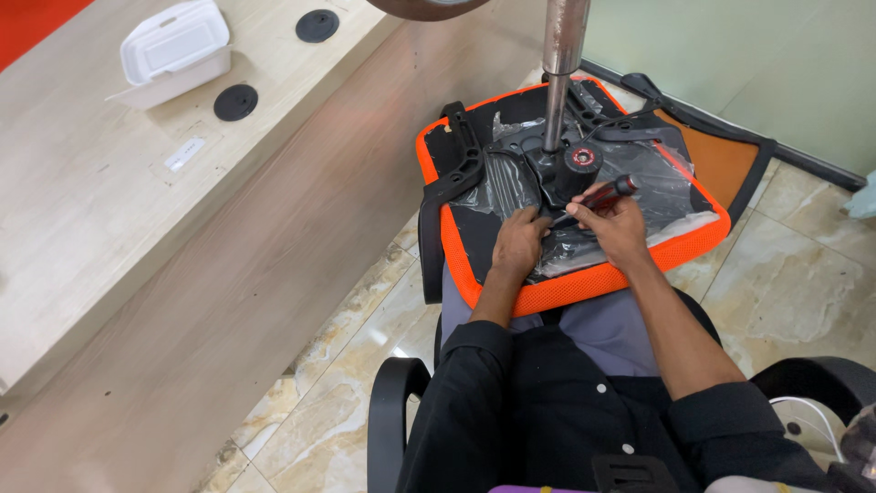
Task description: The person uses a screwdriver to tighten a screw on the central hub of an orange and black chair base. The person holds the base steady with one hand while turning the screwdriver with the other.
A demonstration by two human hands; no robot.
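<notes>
At frame centre, the fingertips of the left hand [518, 242] hide under crinkled clear plastic wrap [639, 196], the right hand [613, 225] fists a red-black screwdriver [604, 194]; upper left, a closed white foam box [176, 50].

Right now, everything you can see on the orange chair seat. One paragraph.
The orange chair seat lies upside down across the person's lap, tilted slightly. Its edge is orange mesh; the underside is black and covered by crinkled clear plastic film. A black metal mechanism plate with a round knob sits at its centre, and a shiny metal gas-lift column rises from it. A black armrest bracket is attached on one side. The left hand presses on the film; the right hand holds a screwdriver against the plate.
</notes>
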